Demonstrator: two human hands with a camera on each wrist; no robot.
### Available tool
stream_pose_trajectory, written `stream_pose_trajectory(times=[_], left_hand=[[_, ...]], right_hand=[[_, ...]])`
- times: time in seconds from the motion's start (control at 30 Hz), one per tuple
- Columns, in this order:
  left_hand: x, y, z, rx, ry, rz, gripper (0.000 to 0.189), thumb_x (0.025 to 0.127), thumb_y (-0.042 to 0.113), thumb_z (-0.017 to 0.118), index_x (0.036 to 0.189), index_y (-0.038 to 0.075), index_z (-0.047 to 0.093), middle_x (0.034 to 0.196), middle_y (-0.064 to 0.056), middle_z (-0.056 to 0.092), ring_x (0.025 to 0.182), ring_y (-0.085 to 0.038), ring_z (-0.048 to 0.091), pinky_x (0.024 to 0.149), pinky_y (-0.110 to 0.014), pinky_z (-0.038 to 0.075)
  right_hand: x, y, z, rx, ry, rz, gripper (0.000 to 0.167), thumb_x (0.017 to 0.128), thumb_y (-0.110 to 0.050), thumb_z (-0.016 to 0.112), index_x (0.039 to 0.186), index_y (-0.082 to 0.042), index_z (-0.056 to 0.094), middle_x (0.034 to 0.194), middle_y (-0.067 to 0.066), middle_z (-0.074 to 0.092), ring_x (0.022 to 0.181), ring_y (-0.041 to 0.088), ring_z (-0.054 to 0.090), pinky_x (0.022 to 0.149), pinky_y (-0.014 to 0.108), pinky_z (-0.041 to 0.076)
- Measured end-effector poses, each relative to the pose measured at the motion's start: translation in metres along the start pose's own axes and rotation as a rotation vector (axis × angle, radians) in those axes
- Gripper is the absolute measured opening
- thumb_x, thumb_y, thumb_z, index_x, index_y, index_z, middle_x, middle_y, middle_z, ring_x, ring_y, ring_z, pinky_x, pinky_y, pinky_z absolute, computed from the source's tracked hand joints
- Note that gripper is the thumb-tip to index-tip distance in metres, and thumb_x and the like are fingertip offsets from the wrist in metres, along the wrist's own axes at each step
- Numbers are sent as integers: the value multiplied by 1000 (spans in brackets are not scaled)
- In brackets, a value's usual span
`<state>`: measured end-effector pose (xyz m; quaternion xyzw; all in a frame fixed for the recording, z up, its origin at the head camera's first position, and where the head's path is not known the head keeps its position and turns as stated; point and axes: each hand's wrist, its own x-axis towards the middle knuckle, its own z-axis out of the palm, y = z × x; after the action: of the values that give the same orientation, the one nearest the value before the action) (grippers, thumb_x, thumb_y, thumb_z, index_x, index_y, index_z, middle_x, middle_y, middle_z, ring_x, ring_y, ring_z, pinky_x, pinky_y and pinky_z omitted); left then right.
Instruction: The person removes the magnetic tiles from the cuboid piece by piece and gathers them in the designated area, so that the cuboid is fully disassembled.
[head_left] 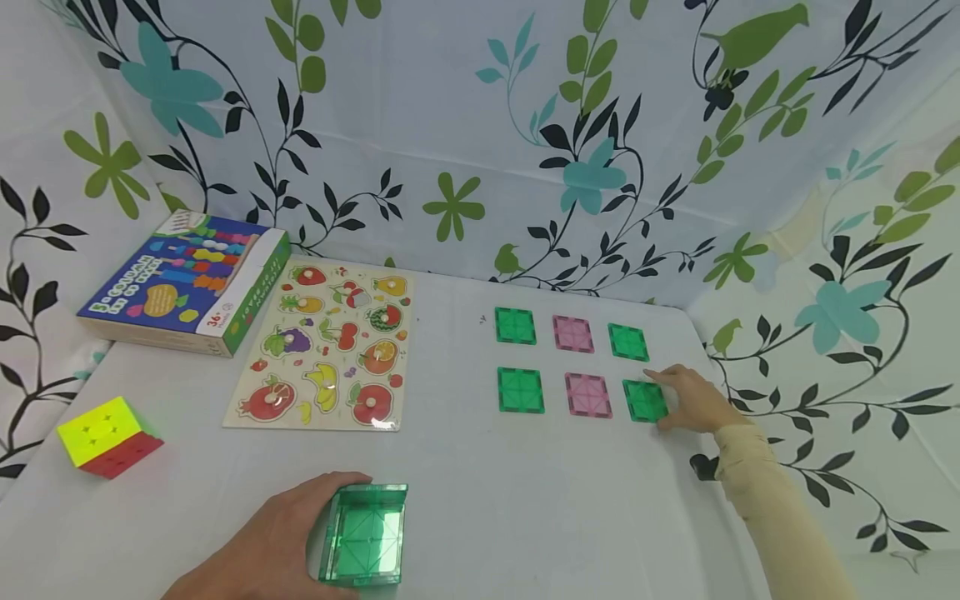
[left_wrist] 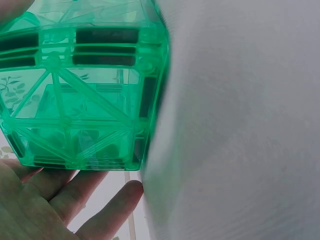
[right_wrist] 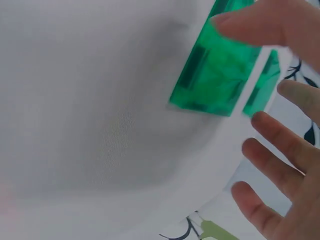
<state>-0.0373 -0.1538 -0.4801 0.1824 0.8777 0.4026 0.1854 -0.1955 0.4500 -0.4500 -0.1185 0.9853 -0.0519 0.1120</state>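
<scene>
An open box of clear green magnetic tiles (head_left: 363, 533) stands near the front edge of the table in the head view. My left hand (head_left: 273, 537) grips it from its left side, thumb and fingers at opposite walls, which also shows in the left wrist view. At the right, my right hand (head_left: 693, 400) reaches to a flat green magnetic tile (head_left: 645, 401), the front right one of two rows. In the right wrist view the thumb (right_wrist: 240, 27) overlaps that tile, while the other fingers (right_wrist: 272, 162) are spread apart beside it.
Other flat tiles lie alongside: green ones (head_left: 521, 390) and pink ones (head_left: 588, 394). Left of them are a fruit puzzle board (head_left: 300, 392), a boxed game (head_left: 187, 283) and a yellow and red puzzle cube (head_left: 105, 433). A patterned cloth (head_left: 390, 108) hangs behind the table.
</scene>
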Motion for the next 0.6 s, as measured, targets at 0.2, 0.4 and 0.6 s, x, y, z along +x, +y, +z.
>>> stream_pose_trajectory(times=[0.2,0.4,0.6], left_hand=[[1,0,-1,-18,-28,-32,101,60,61,91,144,31,44,130,15,57,114,-18,57,81,-23,59],[4,0,0,0,-17,-22,102,60,60,92,145,29,44,131,13,58,113,-17,58,81,-26,61],[6,-1,2,15,3,10,100,61,60,91,144,28,46,131,11,60,112,-17,59,80,-31,63]], right_hand=[[-12,-34,1,89,221,-62,85,71,-31,93,144,-8,58,134,24,58,118,45,59,96,74,45],[-17,-116,16,286,335,-295,72,72,-28,92,137,-13,65,130,10,63,120,33,59,97,62,48],[-28,-200,37,329,334,-569,70,74,-37,92,137,-24,64,130,-3,61,121,18,58,97,44,50]])
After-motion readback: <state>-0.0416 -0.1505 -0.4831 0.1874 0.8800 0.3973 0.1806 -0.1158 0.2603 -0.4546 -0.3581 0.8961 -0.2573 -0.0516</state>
